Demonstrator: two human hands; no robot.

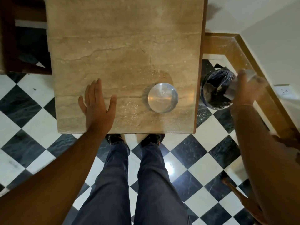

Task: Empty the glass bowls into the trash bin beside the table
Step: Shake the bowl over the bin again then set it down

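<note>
One glass bowl [162, 97] stands upright on the marble table [123, 46], near its front right corner. My left hand [97, 103] lies flat on the table to the left of that bowl, fingers spread, holding nothing. My right hand [246, 88] is out past the table's right edge, blurred, gripping a second glass bowl [233, 90] tipped over the trash bin [214, 90]. The bin, lined with a dark bag, stands on the floor beside the table and holds dark and pale scraps.
Small crumbs are scattered on the table around the bowl. A dark wooden chair [24, 46] stands at the table's left. A wood-trimmed wall with a socket [285, 92] runs behind the bin. My legs and shoes are against the table's front edge on a checkered floor.
</note>
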